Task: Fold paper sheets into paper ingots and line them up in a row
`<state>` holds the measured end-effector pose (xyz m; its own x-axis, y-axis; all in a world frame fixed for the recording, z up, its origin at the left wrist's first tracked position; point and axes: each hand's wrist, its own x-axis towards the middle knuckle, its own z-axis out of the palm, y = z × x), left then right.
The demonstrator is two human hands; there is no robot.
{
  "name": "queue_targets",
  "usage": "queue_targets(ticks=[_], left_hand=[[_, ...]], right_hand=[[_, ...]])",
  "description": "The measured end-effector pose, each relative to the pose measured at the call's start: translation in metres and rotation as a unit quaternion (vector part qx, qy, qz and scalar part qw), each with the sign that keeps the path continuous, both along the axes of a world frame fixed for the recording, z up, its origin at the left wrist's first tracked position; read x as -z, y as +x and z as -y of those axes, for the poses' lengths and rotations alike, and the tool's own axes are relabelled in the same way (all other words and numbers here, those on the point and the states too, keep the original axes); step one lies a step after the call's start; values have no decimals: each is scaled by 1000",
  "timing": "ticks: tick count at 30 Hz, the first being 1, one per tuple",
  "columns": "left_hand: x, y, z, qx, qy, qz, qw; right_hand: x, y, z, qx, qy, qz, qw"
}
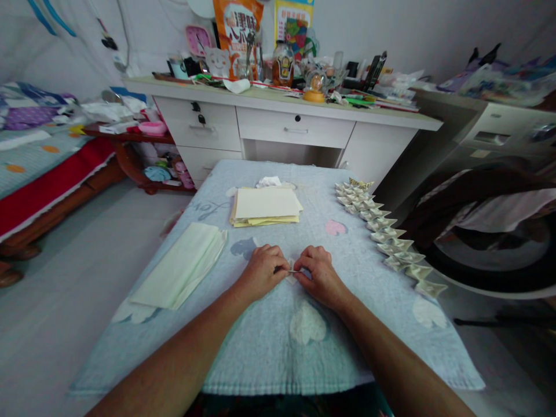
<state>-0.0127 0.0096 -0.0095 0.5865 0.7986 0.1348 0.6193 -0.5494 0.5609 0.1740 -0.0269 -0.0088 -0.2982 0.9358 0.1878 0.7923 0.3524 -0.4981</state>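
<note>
Between my two hands, over the middle of the cloth-covered table, is a small piece of folded paper, seen nearly edge-on. My left hand pinches its left end between thumb and fingers. The right end sits in the pinch of my right hand. Most of the paper is hidden by my fingers. Beyond the hands lies a stack of cream and yellow paper sheets. To the left rests a pile of long pale green paper. Along the right side runs a row of folded paper boats.
A crumpled white tissue lies behind the sheet stack. Past the table stands a white desk crowded with jars, bags and small items. A washing machine is at the right, a bed at the left.
</note>
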Motion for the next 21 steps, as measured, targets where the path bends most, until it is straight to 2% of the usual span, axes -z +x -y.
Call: queue_targets(ticks=[9,21], left_hand=[[0,1,0,8,4,-7,1000],[0,-3,2,-65,-5,-36,997]], right_hand=[[1,-3,-2,-8,-9,10,1000],[-4,-6,-5,22,-48,30,998]])
